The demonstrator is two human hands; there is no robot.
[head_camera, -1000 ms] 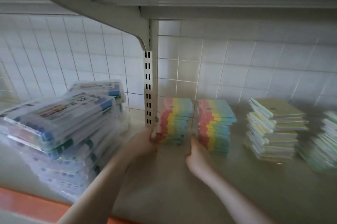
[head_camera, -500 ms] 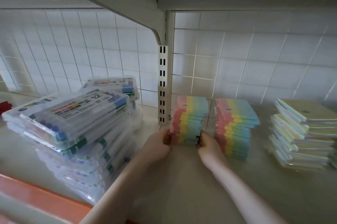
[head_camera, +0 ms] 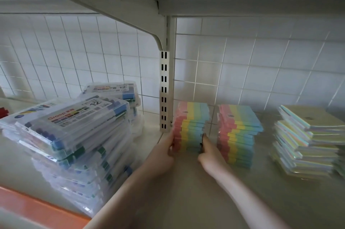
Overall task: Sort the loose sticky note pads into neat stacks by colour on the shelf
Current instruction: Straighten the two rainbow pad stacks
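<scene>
Both hands stay on the same rainbow pad stack (head_camera: 190,128): the left hand (head_camera: 162,154) grips its pink side, the right hand (head_camera: 210,156) presses straight fingers to its blue side. Right of that hand stand a second rainbow stack (head_camera: 237,135) and pastel pads (head_camera: 306,139) on the beige shelf (head_camera: 186,191), backed by white grid tiles. Left of the left hand, marker cases (head_camera: 71,126) read "Grasp" and "12".

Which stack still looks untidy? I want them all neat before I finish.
The pale yellow-green stack on the right: its pads are fanned and twisted. The rainbow stack between both hands is slightly uneven; the second rainbow stack steps too.
</scene>
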